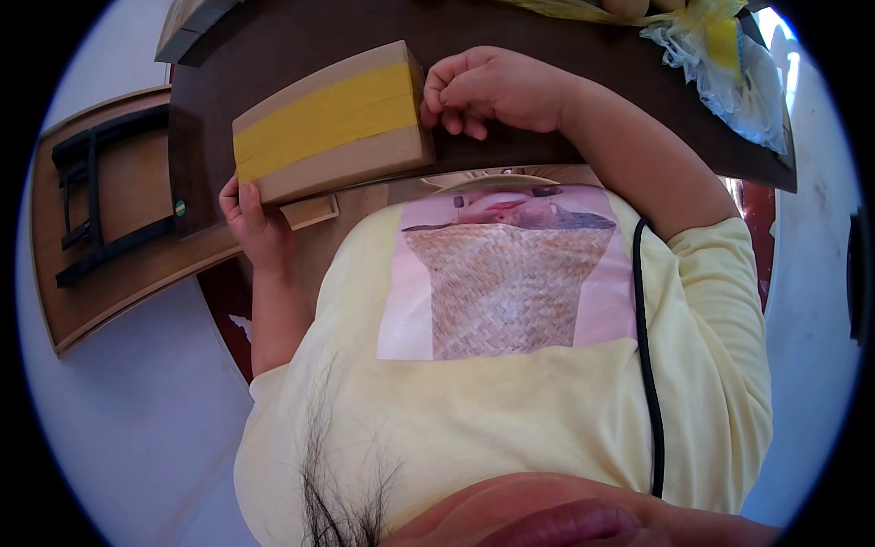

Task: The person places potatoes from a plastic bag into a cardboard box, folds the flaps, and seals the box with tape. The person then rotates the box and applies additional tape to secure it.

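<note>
A closed cardboard box (328,179) rests at a slant on the dark brown table (506,154), near its front edge. Wide yellow tape (325,113) runs along the box's top and folds over its right end. My left hand (253,222) grips the near left corner, with the thumb on the front side and the fingers partly hidden behind the box. At the opposite end is my right hand (495,89), its fingers curled and the fingertips against the taped end. Whether they pinch a bit of tape is hidden.
A clear plastic bag (738,89) and a yellow plastic bag (574,10) lie at the back right. Another cardboard box (195,27) stands at the back left. Left of the table is a wooden panel (130,184) with folded black metal legs (96,191).
</note>
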